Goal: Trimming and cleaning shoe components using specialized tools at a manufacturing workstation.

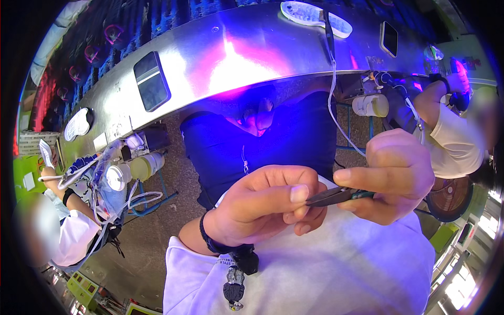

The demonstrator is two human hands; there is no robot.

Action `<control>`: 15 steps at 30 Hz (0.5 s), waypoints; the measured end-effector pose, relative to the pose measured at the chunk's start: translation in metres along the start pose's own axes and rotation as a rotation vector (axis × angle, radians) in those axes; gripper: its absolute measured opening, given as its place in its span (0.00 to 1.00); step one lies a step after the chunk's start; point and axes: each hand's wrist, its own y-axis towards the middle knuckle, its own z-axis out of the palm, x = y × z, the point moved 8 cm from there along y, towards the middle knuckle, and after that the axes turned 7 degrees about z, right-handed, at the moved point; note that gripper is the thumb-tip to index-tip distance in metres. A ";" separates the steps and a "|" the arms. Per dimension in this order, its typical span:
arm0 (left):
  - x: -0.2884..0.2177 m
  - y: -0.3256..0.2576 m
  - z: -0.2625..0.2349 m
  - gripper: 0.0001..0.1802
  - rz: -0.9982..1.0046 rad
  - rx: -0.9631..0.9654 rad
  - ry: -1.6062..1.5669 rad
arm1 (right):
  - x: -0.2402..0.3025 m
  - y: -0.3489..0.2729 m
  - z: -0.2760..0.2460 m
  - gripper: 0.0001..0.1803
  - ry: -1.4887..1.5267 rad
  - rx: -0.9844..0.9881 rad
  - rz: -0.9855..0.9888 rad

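Low in front of my white shirt (336, 262), both my hands meet at a small dark hand tool (332, 197) with a tapering tip and a bit of teal handle. My left hand (262, 202) is closed, its thumb and fingers pinched at the pointed end. From the other side my right hand (394, 176) grips the tool near the teal handle, thumb below and index finger above. Its handle is mostly hidden in my right palm. Whether anything small sits between my left fingertips cannot be made out.
Beyond my knees curves a metal bench (199, 58). A phone (152, 81), another phone (389, 39), a pale shoe sole (302, 14) and a dark pen-shaped tool (328, 37) with a white cord lie there. People sit on both sides, near tubs (371, 105) and a fan (449, 200).
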 end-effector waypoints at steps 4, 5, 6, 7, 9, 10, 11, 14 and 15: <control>-0.001 0.002 -0.001 0.16 0.012 -0.028 0.014 | -0.004 0.000 -0.001 0.23 0.012 0.008 0.005; -0.001 0.003 0.001 0.16 0.009 -0.030 0.013 | -0.004 0.000 -0.002 0.23 0.009 0.011 0.009; -0.002 0.004 -0.002 0.16 0.024 -0.079 0.053 | -0.005 0.001 -0.002 0.23 0.007 0.015 0.014; -0.003 0.005 -0.005 0.16 0.038 -0.128 0.095 | -0.005 0.001 -0.002 0.23 0.008 0.015 0.016; -0.005 0.007 -0.004 0.16 0.058 -0.133 0.123 | -0.007 0.001 -0.003 0.24 0.008 0.017 0.029; -0.007 0.008 -0.004 0.16 0.078 -0.138 0.154 | -0.007 0.001 -0.004 0.24 0.009 0.016 0.030; -0.007 0.008 -0.004 0.16 0.077 -0.140 0.156 | -0.008 0.001 -0.004 0.23 0.021 0.029 0.039; -0.019 0.005 -0.005 0.15 0.225 -0.159 0.375 | -0.011 -0.006 -0.011 0.23 0.029 -0.025 0.112; -0.033 0.002 -0.005 0.13 0.410 -0.158 0.534 | -0.013 -0.008 -0.014 0.22 0.019 -0.093 0.182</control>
